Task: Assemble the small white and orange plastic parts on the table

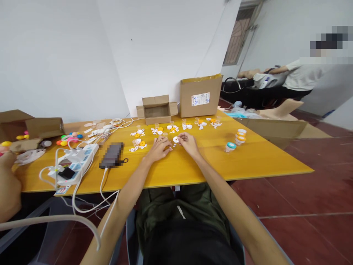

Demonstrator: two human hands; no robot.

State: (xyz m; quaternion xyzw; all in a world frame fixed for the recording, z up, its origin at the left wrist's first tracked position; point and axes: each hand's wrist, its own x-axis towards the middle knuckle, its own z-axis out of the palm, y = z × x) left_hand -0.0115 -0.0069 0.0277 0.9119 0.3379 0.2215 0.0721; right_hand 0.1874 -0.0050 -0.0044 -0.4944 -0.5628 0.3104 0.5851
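Note:
My right hand (pixel 188 144) pinches a small round white disc (pixel 175 139) with a hole in its middle, just above the table. To its left, my left hand (pixel 159 149) rests low over the tabletop, fingers spread and thumb apart, with nothing seen in it. Small white pieces (pixel 174 145) lie between the two hands. Behind my left fingers stands a clear plastic cup (pixel 164 134), partly hidden. Groups of white bits, orange rings (pixel 142 143) and clear cups lie left of and beyond my hands.
At the right stand a teal-rimmed clear cup (pixel 230 147) and a stack with orange and white rims (pixel 241 137). Cardboard boxes (pixel 201 96) line the back. A phone (pixel 111 154), power strip (pixel 79 163) and cables lie left. Another person's hand (pixel 8 162) is far left; someone sits far right.

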